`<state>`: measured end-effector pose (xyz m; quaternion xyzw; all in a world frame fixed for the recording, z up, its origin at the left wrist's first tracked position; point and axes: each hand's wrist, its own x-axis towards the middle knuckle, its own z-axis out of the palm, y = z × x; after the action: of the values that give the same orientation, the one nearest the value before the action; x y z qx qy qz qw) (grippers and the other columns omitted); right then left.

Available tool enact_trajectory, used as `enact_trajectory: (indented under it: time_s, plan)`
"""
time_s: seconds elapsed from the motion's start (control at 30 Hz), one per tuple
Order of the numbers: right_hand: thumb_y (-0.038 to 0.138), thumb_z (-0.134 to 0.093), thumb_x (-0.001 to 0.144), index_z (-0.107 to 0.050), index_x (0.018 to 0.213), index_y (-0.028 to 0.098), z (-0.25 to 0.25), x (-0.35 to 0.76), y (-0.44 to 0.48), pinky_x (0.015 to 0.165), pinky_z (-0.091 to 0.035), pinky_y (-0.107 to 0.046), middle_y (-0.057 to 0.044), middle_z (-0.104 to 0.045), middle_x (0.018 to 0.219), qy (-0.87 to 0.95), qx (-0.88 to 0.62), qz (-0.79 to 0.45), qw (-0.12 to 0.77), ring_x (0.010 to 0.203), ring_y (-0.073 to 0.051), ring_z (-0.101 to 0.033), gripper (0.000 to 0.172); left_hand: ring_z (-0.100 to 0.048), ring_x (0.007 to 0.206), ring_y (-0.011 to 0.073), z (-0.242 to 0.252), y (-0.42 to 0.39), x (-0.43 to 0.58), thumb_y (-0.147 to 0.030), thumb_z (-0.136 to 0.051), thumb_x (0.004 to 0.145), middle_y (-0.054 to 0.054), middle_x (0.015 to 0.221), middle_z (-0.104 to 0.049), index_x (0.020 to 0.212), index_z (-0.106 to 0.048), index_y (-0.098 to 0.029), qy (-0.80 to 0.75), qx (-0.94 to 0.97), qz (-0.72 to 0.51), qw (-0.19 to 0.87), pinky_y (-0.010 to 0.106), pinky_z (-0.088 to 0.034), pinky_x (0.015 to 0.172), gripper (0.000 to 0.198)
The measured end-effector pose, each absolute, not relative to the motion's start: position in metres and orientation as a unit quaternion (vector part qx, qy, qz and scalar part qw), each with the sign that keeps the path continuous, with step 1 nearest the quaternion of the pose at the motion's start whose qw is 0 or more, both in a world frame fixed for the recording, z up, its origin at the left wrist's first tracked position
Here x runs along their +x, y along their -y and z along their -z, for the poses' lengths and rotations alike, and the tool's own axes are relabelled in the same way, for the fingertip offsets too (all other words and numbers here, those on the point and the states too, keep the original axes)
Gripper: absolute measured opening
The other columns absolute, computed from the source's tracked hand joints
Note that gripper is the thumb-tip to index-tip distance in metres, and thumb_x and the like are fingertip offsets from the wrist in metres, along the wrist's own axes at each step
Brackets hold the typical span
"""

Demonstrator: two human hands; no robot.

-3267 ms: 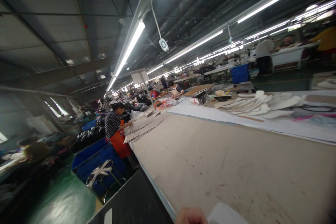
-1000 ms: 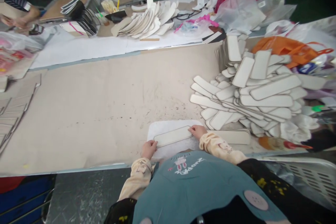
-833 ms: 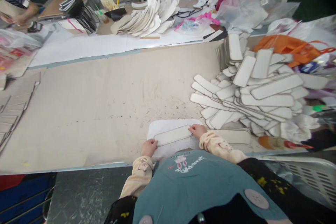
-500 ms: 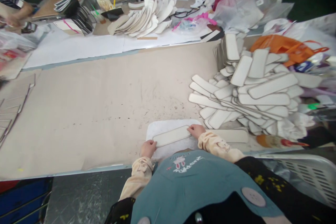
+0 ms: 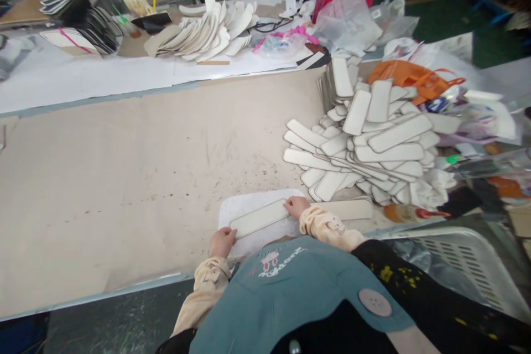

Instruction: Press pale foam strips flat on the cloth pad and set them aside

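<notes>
A long white strip with rounded corners and a dark edge [image 5: 258,218] lies slantwise between my hands, over a white rounded board [image 5: 232,204]. My left hand [image 5: 223,241] pinches its left end, fingers closed. At the other end my right hand [image 5: 296,207] is closed on the strip's upper right corner. Just right of that hand, another pale strip [image 5: 348,209] lies on the table, partly covered by my sleeve. Beyond it is a large loose heap of similar white strips [image 5: 398,133].
Brown paper covers the table [image 5: 124,177]. Right of my arm lie a bottle with a red tip [image 5: 410,213] and a grey plastic basket [image 5: 468,254]. An orange bag [image 5: 415,78] sits behind the heap. Across the back, curved white pieces [image 5: 211,27] are piled up.
The view has swung to the right, so everything appears shifted left. Both hands keep their hold on the strip, which has hardly moved over the board.
</notes>
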<state>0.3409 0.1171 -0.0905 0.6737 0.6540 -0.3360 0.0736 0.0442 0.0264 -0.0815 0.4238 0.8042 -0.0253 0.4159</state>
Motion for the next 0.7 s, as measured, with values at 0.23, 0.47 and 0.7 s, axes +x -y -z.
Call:
enact_trajectory:
  time_s: [0.23,0.47,0.7]
  plan:
    - [0.036,-0.049,0.082,-0.067,0.078,0.018,0.093,0.3407,-0.1168,0.063,-0.034,-0.025,-0.006,-0.067,0.081,-0.663,0.67,0.327,0.071,0.078,-0.017,-0.058,0.025,-0.062,0.063,0.016,0.0848,-0.0248,0.0423,-0.045,-0.046,0.075,0.002,0.059,-0.067,0.071,-0.061,-0.019,-0.805,0.42,0.022,0.419,0.025,-0.041,0.06,0.03]
    - [0.036,-0.047,0.083,-0.066,0.08,0.018,0.0956,0.3397,-0.1178,0.063,-0.034,-0.024,-0.005,-0.066,0.082,-0.658,0.672,0.326,0.09,0.077,-0.016,-0.056,0.027,-0.061,0.064,0.0155,0.081,-0.0243,0.0429,-0.044,-0.043,0.078,0.002,0.059,-0.067,0.07,-0.061,-0.019,-0.794,0.454,0.039,0.403,0.025,-0.04,0.06,0.032]
    - [0.035,-0.047,0.083,-0.065,0.078,0.018,0.092,0.34,-0.1167,0.06,-0.032,-0.025,-0.005,-0.066,0.08,-0.663,0.669,0.326,0.079,0.074,-0.015,-0.055,0.026,-0.062,0.064,0.0152,0.0757,-0.0286,0.0454,-0.044,-0.044,0.078,0.002,0.061,-0.067,0.069,-0.062,-0.019,-0.796,0.451,0.053,0.4,0.026,-0.04,0.061,0.031]
